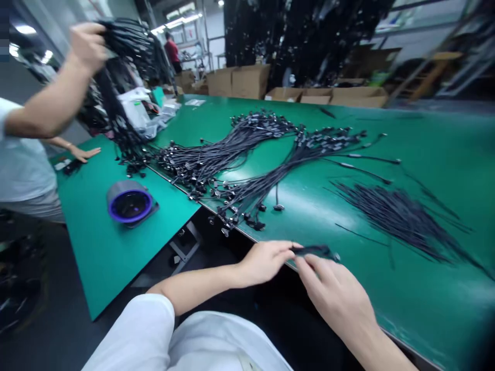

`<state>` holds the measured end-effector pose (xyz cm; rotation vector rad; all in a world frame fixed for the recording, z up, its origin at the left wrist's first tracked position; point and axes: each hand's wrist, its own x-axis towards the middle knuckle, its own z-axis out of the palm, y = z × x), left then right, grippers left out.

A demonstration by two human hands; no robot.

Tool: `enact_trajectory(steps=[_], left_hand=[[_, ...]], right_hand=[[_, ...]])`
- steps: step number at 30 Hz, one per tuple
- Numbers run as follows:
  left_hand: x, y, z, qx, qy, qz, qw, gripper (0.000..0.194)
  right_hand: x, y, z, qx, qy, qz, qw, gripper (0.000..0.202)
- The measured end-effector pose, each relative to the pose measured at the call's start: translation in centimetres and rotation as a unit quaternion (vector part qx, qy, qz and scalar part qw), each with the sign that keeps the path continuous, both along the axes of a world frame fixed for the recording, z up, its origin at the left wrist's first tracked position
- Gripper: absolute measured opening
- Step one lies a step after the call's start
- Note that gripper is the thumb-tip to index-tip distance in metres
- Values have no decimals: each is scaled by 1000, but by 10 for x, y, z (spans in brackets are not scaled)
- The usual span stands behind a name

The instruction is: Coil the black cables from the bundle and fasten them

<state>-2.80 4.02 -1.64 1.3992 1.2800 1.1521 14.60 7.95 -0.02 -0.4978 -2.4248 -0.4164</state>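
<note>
Head view: the black cable (316, 250), pinched in the grip of both left hand (263, 263) and right hand (342, 293), points rightward from the former, above the desk's (410, 304) near edge.

From the wearer's head, the one camera looks forward and down across the green table (436, 154), close above its edge.

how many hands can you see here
4: left hand and right hand on a black cable, a co-worker's raised hand gripping cables, their other hand on the green table. Hands of the distant person can't be made out.
</note>
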Motion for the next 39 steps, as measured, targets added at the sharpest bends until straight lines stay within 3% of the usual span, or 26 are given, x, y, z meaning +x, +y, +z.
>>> enact_trajectory(steps=[3,5,11,15,18,21,24,27,29,32,35,37,39], left_hand=[[0,-2,-1,11,101,-27,994,30],[0,-3,-1,-33,90,-43,994,28],[0,1,-4,-223,-96,-52,969,16],[5,4,-11,-249,-167,-68,951,16],[11,6,-13,-258,-169,-60,949,17],[13,8,-5,-261,-173,-59,948,12],[12,14,12,-237,-199,-50,950,16],[13,22,29,-181,-235,-3,955,20],[14,26,38,-170,-266,0,949,39],[12,22,47,-88,-214,-15,973,62],[5,8,48,89,-6,-9,996,67],[2,0,43,139,93,-46,985,70],[2,-1,33,101,88,-81,988,73]], right_hand=[[0,9,6,95,-46,114,988,37],[0,12,10,128,-71,134,980,38],[-2,6,18,186,-211,85,956,42],[-4,0,27,205,-306,79,926,37],[-6,0,22,215,-301,92,924,41],[-8,10,12,214,-265,63,938,39],[-12,28,13,161,-161,24,973,34],[-19,35,25,93,-65,1,994,29],[-25,28,28,23,12,-32,999,27],[-28,14,17,-196,117,-49,972,31],[-20,15,3,-417,138,-26,898,37],[-9,22,3,-444,161,-54,880,37],[0,24,9,-378,197,-93,900,33]])
